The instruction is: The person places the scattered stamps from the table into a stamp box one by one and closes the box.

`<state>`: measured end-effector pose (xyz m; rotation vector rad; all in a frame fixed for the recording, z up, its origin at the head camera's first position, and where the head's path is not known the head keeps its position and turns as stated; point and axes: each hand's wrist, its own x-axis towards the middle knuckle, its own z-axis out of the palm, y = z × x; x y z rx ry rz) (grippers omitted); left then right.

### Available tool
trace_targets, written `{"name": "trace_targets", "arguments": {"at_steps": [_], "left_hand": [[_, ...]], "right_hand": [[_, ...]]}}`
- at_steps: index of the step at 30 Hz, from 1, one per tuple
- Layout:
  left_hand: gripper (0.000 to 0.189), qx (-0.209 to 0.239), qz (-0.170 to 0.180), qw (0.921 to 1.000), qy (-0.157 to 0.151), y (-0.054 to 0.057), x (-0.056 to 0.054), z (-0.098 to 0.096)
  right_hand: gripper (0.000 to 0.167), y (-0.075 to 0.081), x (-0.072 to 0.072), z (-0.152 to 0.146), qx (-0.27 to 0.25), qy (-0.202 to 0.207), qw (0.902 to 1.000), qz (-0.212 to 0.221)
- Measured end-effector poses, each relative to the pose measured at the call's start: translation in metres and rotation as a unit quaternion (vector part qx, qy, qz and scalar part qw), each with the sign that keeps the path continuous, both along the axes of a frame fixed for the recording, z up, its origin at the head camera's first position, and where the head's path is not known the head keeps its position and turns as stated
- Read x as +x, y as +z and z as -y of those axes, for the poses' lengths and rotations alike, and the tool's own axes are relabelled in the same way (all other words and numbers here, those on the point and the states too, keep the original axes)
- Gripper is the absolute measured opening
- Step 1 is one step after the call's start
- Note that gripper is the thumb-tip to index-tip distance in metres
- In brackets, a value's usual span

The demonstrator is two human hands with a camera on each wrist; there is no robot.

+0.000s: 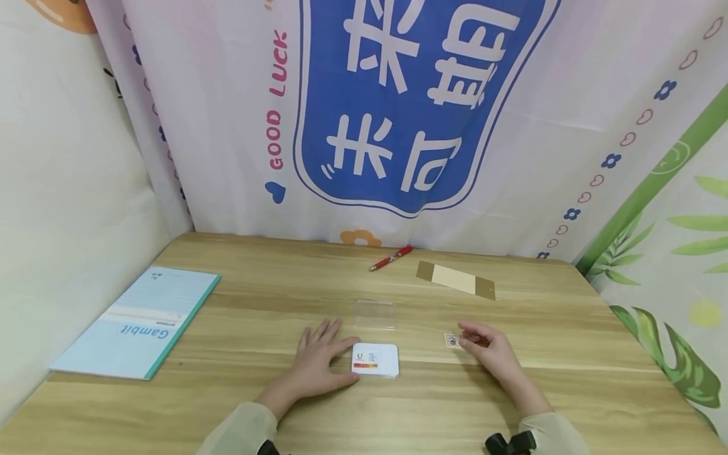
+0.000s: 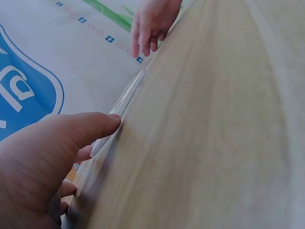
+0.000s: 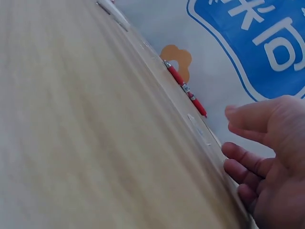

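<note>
A white card (image 1: 387,359) with a small logo and a red-orange strip lies in a clear plastic case on the table. My left hand (image 1: 320,365) holds the case at its left end, thumb at the near corner and index finger at the far corner, with the other fingers spread on the wood. In the left wrist view, the thumb (image 2: 97,126) touches the case's edge. To the right, my right hand (image 1: 493,349) is just beside a small square sticker (image 1: 452,340), fingers loosely bent. No object shows between the right fingers (image 3: 248,160) in the right wrist view.
A clear plastic lid (image 1: 375,315) lies just beyond the case. Farther back are a red pen (image 1: 391,259) and a brown-and-cream paper strip (image 1: 456,280). A light blue notebook (image 1: 136,325) lies at the left. A printed curtain (image 1: 227,126) hangs behind the table.
</note>
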<state>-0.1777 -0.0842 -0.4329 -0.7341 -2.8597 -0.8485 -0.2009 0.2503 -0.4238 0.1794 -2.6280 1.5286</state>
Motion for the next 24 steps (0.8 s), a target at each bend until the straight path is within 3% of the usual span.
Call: {"name": "trace_targets", "arguments": {"at_steps": [7, 12, 24], "left_hand": [[0.059, 0.000, 0.004, 1.0000, 0.004, -0.0010, -0.0004, 0.0011], [0.058, 0.001, 0.007, 1.0000, 0.002, -0.0008, 0.0011, 0.0017], [0.061, 0.001, 0.003, 1.0000, 0.000, 0.0006, 0.0002, 0.0001]], "right_hand": [[0.032, -0.0096, -0.0032, 0.0010, 0.058, 0.009, 0.9979, -0.028], [0.031, -0.0110, -0.0031, 0.0047, 0.103, 0.004, 0.9943, -0.024], [0.021, -0.0112, -0.0021, 0.0047, 0.116, 0.002, 0.9925, -0.041]]}}
